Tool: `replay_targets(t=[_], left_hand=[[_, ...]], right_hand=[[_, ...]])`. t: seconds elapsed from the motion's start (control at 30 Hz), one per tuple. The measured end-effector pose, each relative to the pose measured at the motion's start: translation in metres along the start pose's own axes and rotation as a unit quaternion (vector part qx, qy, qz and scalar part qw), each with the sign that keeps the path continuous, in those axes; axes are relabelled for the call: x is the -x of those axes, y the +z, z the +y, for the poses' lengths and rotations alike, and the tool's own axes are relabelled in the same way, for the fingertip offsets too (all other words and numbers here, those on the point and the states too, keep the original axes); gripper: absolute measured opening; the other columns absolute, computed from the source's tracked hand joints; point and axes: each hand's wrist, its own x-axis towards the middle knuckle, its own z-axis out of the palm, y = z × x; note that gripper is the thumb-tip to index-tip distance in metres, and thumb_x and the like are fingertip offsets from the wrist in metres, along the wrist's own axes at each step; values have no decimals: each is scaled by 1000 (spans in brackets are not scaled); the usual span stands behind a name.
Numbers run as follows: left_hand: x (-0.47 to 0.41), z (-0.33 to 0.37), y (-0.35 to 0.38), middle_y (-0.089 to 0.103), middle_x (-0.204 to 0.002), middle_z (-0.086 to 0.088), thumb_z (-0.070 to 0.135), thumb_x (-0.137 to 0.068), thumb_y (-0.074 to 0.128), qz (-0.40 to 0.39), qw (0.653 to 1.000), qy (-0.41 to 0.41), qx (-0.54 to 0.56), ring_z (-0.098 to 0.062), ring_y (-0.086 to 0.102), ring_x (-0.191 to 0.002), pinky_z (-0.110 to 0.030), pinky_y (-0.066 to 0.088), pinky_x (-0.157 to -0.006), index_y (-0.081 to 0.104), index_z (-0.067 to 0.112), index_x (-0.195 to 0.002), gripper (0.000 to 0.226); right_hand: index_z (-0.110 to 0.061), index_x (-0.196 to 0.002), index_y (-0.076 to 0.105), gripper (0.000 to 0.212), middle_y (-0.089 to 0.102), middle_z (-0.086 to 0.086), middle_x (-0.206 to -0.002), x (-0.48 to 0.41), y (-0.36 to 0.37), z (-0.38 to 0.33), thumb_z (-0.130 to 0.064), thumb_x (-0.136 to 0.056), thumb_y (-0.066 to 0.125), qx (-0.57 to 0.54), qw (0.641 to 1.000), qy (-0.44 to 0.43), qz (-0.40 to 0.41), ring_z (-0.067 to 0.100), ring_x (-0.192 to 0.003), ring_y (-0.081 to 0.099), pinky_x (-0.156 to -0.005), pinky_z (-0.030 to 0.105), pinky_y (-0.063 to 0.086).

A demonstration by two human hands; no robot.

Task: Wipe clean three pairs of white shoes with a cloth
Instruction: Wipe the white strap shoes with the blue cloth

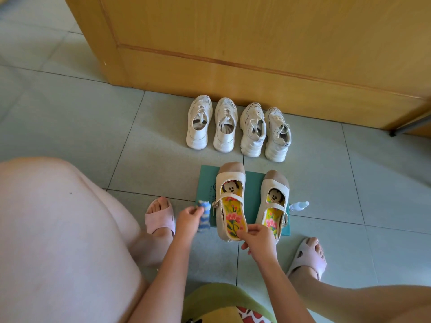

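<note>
Lower centre of the frame: left hand [189, 220] pinches the blue cloth [204, 215]. Right hand [256, 238] fingers curl round the heel of a strap shoe [229, 201], which is on the green mat [207, 183]. Its mate [275, 197] is beside it. Four sneakers [224, 127] stand above, by the door [256, 43].

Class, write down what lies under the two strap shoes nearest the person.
A flat teal sheet lies under the strap shoes, on the floor tiles. Its edges show; the shoes cover its middle, so anything printed there cannot be seen.
</note>
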Motion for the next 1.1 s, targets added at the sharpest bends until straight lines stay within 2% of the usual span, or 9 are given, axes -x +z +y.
replay_targets(t=[0.07, 0.13, 0.27, 0.37, 0.5, 0.63, 0.73, 0.9, 1.1], left_hand=[[-4, 13, 2, 61, -94, -10, 17, -93, 54, 69, 995, 74, -15, -12, 56, -68, -9, 43, -45, 59, 2, -109, 22], [-10, 19, 4, 63, -102, -11, 15, -90, 58, 107, 990, 95, -15, -16, 56, -78, -12, 43, -49, 56, 1, -112, 26], [-20, 16, 10, 64, -114, -12, 12, -89, 59, 67, 993, 79, -51, -24, 62, -98, -33, 52, -80, 54, 4, -115, 28], [-23, 9, 13, 64, -114, -10, 13, -91, 58, 51, 991, 93, -82, -25, 62, -103, -35, 51, -87, 57, 6, -116, 27], [-26, 6, 13, 65, -112, -5, 14, -92, 56, 64, 983, 138, -100, -20, 60, -104, -27, 45, -78, 60, 8, -117, 26], [-29, 6, 10, 68, -106, -2, 24, -87, 64, 145, 966, 176, -119, -18, 62, -99, -33, 51, -80, 64, 14, -112, 28], [-18, 11, 15, 69, -95, 0, 25, -87, 64, 188, 950, 220, -116, -14, 62, -85, -26, 49, -66, 66, 15, -99, 16], [4, 0, 39, 66, -88, 4, 42, -79, 68, 39, 990, 105, -86, -15, 65, -81, -40, 58, -74, 57, 21, -91, 27], [8, -8, 42, 65, -91, 0, 38, -80, 70, 5, 993, 81, -88, -16, 66, -82, -41, 58, -74, 54, 19, -96, 30]], right_hand=[[-11, -93, 62, 14, 68, 2, -74, 1, 1, -2, -16, -82, 70, -4, 1000, -13, 18, 6, -46, 56, -41, 15, 40], [-13, -91, 61, 11, 68, 2, -76, 4, 4, -5, -17, -83, 69, -4, 999, -27, 39, 8, -50, 57, -46, 19, 42], [-19, -87, 61, 8, 66, -3, -74, 11, 11, -5, -20, -84, 68, -10, 996, -34, 76, 12, -59, 60, -56, 30, 52], [-20, -89, 61, 8, 64, -6, -76, 12, 15, -5, -22, -85, 67, -13, 995, -37, 89, 12, -64, 61, -61, 33, 54], [-19, -91, 63, 8, 66, -6, -79, 12, 16, -4, -22, -85, 67, -20, 995, -36, 93, 12, -67, 62, -64, 34, 56], [-18, -93, 65, 10, 66, -7, -79, 12, 17, -3, -21, -84, 68, -32, 994, -26, 101, 10, -70, 63, -66, 36, 57], [-19, -94, 65, 11, 66, -8, -79, 14, 21, -4, -22, -84, 68, -38, 991, -22, 123, 8, -71, 63, -61, 32, 53], [-24, -93, 63, 9, 65, -13, -80, 19, 28, -7, -29, -86, 65, -9, 986, -17, 164, 0, -69, 58, -52, 20, 38], [-23, -94, 62, 10, 64, -12, -81, 18, 34, -8, -29, -87, 63, 4, 980, 4, 200, 4, -68, 58, -51, 18, 35]])
